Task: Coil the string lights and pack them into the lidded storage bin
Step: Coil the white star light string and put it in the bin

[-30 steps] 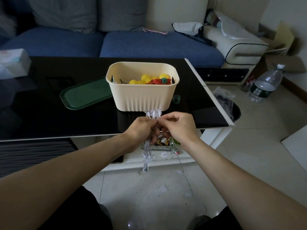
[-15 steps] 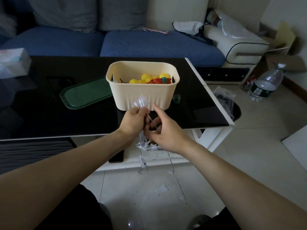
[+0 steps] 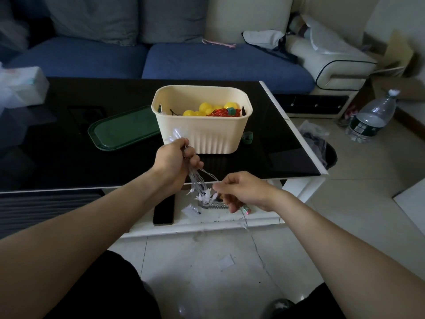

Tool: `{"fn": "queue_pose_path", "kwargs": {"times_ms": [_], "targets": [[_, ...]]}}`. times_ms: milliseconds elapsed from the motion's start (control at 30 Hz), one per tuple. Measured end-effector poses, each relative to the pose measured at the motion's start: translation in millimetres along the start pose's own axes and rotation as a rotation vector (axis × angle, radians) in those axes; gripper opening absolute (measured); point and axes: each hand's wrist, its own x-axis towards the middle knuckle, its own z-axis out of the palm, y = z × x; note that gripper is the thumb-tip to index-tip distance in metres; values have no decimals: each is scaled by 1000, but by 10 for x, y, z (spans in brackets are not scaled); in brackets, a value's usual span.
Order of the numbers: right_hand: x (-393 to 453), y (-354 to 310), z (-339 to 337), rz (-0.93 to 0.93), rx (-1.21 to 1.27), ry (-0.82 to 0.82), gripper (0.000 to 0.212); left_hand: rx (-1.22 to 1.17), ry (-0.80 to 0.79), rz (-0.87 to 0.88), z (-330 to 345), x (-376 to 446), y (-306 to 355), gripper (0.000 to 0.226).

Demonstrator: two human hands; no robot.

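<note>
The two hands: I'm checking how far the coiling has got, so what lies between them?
In the head view, clear wire strands with white star lights span from the left hand to the right hand; nothing else lies between.

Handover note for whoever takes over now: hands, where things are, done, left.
Left hand grips the bundled loops of the white star string lights. Right hand pinches the strand near the hanging stars.
Cream bin stands on the black table, already holding yellow and red lights. Green lid lies off, left of the bin.
Done: most loops gathered.
Left: coil the tail trailing to the floor, put the bundle in, fit the lid.
</note>
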Motion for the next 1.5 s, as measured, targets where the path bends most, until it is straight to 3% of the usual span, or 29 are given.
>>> {"fn": "queue_pose_path", "kwargs": {"times_ms": [233, 367, 467, 700, 967, 1133, 1267, 1433, 1500], "targets": [[-10, 153, -349, 159, -247, -52, 34, 65, 137, 18, -146, 50, 51, 27], [-89, 334, -606, 196, -149, -6, 23, 83, 163, 9, -176, 61, 48, 22], [-99, 411, -631, 138, -63, 27, 12, 114, 153, 21, -159, 56, 15, 20], [-102, 203, -552, -56, 26, 211, 27, 130, 96, -36, -65, 1, -35, 27], [-46, 3, -170, -178, -247, 189, 37, 217, 17, -58, 52, -12, -173, 30], [-6, -59, -31, -122, -246, 98, 24, 264, -23, -30, 102, -41, -246, 23], [-46, -95, 17, -154, -322, 103, 20, 344, -18, -110, 104, -30, -295, 26], [-97, -117, 51, -212, -342, 123, 7, 527, -68, -192, 93, -56, -376, 21], [-93, -109, 75, -214, -369, 116, 14, 668, -147, -206, 82, -86, -403, 25]]}}
